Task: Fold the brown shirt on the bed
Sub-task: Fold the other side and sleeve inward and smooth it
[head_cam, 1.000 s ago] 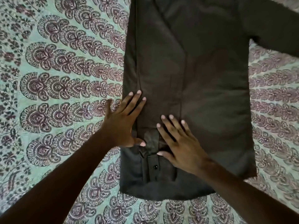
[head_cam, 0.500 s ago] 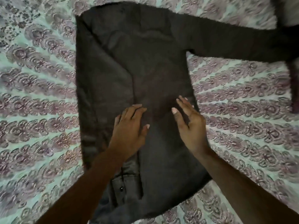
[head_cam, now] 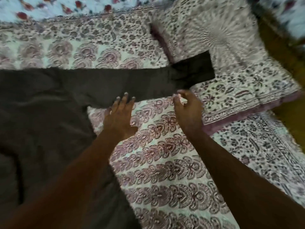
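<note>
- While the brown shirt (head_cam: pixel 41 123) lies spread on the bed (head_cam: pixel 165 171), its body sits to the left of both hands, partly under the left forearm.
- Its long sleeve (head_cam: pixel 132 85) stretches rightward just beyond the fingertips, the cuff (head_cam: pixel 193 70) resting on the patterned pillow (head_cam: pixel 239 76) beyond the right hand.
- Left hand (head_cam: pixel 119 118) is flat and released, fingers extended, tips touching the sleeve's near edge.
- Right hand (head_cam: pixel 188 109) hovers just beside the sleeve, thumb and forefinger curled towards each other, grasping nothing.
- Motion blur softens the whole view.
</note>
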A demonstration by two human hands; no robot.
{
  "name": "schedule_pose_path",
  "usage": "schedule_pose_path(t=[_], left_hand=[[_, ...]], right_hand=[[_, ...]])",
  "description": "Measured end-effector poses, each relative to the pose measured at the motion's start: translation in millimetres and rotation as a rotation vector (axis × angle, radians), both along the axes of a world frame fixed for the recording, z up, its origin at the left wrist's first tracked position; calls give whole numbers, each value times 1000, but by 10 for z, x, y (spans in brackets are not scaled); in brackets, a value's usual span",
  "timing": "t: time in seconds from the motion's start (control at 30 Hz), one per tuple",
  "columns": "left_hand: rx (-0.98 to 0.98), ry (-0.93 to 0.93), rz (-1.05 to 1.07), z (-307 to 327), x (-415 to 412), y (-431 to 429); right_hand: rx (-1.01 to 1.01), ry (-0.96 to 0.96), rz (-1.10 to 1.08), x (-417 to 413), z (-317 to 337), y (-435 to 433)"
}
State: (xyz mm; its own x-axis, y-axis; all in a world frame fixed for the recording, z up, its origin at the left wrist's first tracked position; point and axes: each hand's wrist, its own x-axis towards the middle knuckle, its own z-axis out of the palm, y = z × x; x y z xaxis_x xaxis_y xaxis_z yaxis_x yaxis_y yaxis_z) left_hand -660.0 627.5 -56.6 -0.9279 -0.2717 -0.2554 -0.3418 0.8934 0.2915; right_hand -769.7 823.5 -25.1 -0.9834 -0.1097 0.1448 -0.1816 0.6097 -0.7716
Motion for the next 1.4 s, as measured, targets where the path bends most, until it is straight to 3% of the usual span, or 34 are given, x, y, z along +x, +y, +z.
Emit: schedule_pose_path(t=[0.1, 0.23, 0.4, 0.53, 0.63, 0.7, 0.77, 0.83, 0.9, 0.97, 1.17, 1.3, 1.4], left_hand=[[40, -36, 38, -193, -113, -22], [84, -9, 38, -420, -42, -115], [88, -74, 55, -313, -91, -62], [95, -82, 53, -249, -117, -44], [206, -58, 74, -302, -90, -119], [436, 74, 103, -286, -58, -161], [844, 303, 396, -93, 117, -247], [1297, 410, 765, 216, 376, -476], [1666, 298, 922, 365, 710, -813], [1773, 201, 868, 498, 1189, -1212], [1505, 93, 813, 827, 2300, -2229], [1434, -44, 920, 1110, 2811, -2856], [1175, -92, 939, 1175, 3115, -3174]], right_hand=[[202, 138, -131, -482, 63, 123], [381, 115, -333, -895, 82, 110], [299, 30, -372, -1037, -25, -32], [-25, 95, -170, -772, -139, -186], [-75, 172, -5, -183, -162, -526], [-96, 156, 119, 318, -147, -761], [-118, 159, 208, 804, -112, -981], [-151, 192, 278, 1213, -70, -1173], [-153, 219, 365, 1570, -14, -1343], [-126, 233, 504, 1965, 51, -1542], [-77, 280, 915, 3015, 76, -2341], [-72, 266, 1029, 3539, 160, -2923], [-86, 238, 1066, 3846, 209, -3267]])
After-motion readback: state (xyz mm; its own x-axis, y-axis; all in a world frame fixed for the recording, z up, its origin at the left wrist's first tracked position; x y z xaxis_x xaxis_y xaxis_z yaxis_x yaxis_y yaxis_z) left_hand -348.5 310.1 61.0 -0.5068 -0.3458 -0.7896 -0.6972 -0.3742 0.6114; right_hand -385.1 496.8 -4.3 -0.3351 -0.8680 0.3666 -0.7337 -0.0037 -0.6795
